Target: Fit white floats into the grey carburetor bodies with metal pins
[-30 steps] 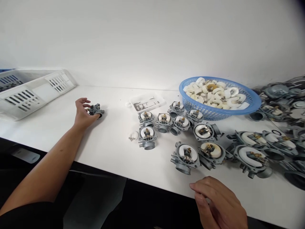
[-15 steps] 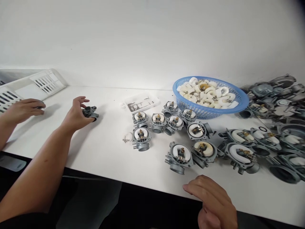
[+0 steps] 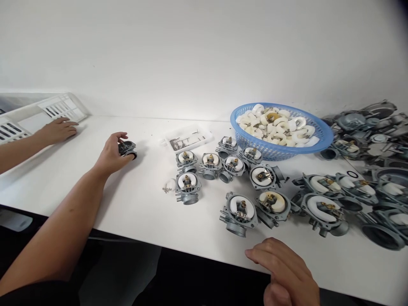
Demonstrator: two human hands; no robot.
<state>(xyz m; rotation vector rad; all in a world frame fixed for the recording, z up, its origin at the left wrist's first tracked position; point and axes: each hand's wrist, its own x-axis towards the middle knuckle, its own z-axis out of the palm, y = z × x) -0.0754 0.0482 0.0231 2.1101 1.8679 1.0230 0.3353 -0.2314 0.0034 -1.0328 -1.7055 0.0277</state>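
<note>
My left hand (image 3: 111, 155) reaches out over the white table (image 3: 137, 199) and its fingers curl round a small grey carburetor body (image 3: 128, 148) that rests on the tabletop. My right hand (image 3: 287, 272) hovers at the near table edge with fingers loosely bent and nothing in them, just in front of a grey carburetor with a white float (image 3: 239, 211). Several more carburetors (image 3: 210, 160) stand in a cluster between my hands.
A blue basket (image 3: 280, 148) holds several white floats. A small white tray of pins (image 3: 188, 139) lies behind the cluster. More carburetors (image 3: 366, 140) pile up at right. Another person's hand (image 3: 57, 129) rests by a white slotted crate (image 3: 60, 106) at far left.
My left hand has turned and slid the small carburetor body slightly right. The other person's hand came into view at left and moved toward the crate. My right hand barely shifted.
</note>
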